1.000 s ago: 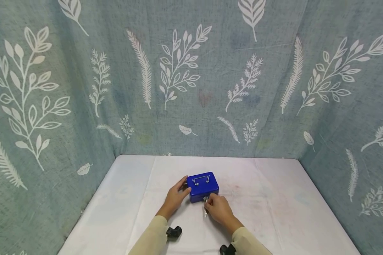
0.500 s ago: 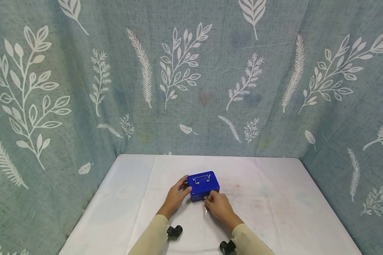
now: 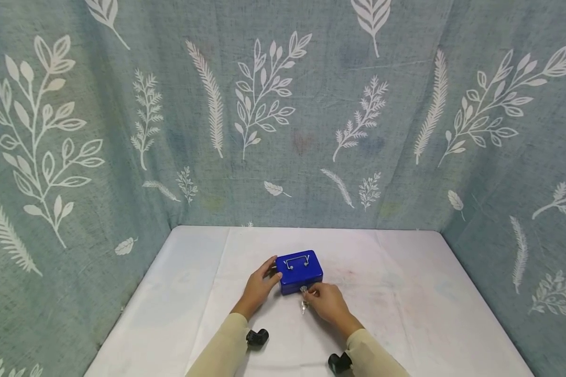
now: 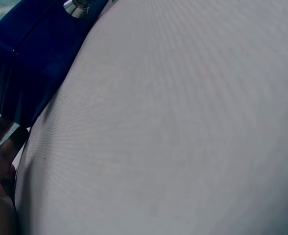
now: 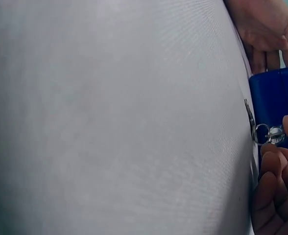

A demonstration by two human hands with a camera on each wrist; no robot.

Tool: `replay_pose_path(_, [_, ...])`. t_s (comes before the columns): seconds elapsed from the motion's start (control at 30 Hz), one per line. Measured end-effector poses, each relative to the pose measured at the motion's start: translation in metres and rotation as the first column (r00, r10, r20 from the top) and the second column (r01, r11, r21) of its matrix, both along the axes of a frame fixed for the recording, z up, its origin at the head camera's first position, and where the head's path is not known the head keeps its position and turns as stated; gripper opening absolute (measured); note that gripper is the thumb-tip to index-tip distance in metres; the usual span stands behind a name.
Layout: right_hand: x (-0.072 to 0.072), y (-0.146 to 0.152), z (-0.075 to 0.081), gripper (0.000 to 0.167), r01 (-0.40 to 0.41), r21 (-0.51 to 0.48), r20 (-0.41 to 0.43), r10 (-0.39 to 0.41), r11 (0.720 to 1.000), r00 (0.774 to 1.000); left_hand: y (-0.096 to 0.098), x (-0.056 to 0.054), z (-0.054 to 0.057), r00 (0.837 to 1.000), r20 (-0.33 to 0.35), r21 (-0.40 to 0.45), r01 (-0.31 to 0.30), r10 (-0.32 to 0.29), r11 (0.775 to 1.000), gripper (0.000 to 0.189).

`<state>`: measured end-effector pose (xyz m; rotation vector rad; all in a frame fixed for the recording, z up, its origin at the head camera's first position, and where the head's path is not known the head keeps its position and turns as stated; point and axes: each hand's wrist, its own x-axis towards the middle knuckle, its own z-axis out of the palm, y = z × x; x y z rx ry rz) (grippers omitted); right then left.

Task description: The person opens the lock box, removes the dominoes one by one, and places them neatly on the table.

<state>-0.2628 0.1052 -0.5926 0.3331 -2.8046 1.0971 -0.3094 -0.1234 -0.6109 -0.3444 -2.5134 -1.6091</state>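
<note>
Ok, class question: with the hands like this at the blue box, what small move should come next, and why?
Probably a gentle turn at the lock: the right hand is right by it, a key ring hangs there, and the left hand touches the blue box, which looks closed and could be steadied.

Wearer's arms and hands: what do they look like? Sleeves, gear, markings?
Left hand and right hand: bare, no gloves. Both forearms: plain pale-yellow sleeves, left sleeve and right sleeve, with no pattern visible. Small black rounded units near the cuffs, left unit and right unit. Any lettering or cables on those: can't make out.
</note>
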Motion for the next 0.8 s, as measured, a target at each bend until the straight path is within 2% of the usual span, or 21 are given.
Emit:
replay_pose_path(0.13, [-0.001,-0.002,0.002,0.018,-0.020,0.006,-0.002,0.020,1.000,1.000,-0.001,0.000,0.001,1.000,-0.011,0.007,0.009,-0.009,1.000,0.061])
replay_pose_path(0.23, [0.000,-0.004,0.002,0.019,-0.024,0.012,0.017,0.024,1.000,1.000,-0.001,0.001,0.000,1.000,0.006,0.008,0.002,-0.002,1.000,0.062])
replay_pose_path(0.4, [0.000,-0.007,0.000,0.022,-0.013,0.028,0.029,0.013,1.000,0.999,0.000,0.000,-0.002,1.000,0.023,0.004,-0.017,0.017,1.000,0.061])
replay_pose_path(0.8, [-0.001,-0.012,0.000,0.021,0.018,-0.016,0.069,-0.017,1.000,0.997,0.001,-0.001,-0.002,0.999,0.017,0.007,-0.030,0.030,1.000,0.060])
